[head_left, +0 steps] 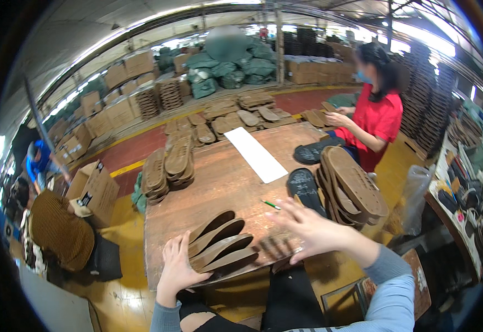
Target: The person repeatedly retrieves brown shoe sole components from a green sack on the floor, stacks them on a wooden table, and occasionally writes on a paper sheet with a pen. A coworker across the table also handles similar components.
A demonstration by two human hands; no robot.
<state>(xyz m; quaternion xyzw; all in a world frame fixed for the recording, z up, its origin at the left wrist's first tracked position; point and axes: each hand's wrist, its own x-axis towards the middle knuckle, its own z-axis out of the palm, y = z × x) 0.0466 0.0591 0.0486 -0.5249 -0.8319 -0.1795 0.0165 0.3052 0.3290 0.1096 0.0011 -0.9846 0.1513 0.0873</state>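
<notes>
My left hand (pixel 176 267) rests against the left end of a fanned row of brown shoe soles (pixel 222 246) lying on the near edge of a worn wooden table (pixel 230 177). Its fingers touch the soles' tips. My right hand (pixel 306 226) hovers open, fingers spread, just right of those soles and holds nothing. A leaning stack of brown soles (pixel 352 188) stands right behind it, with a black sole (pixel 304 188) lying beside the stack.
A green pen (pixel 270 205) and a white strip (pixel 256 154) lie mid-table. More sole stacks (pixel 169 166) stand at the far left corner. A person in red (pixel 373 119) works at the far right. Cardboard boxes (pixel 95 191) and a person in brown (pixel 59 227) are left.
</notes>
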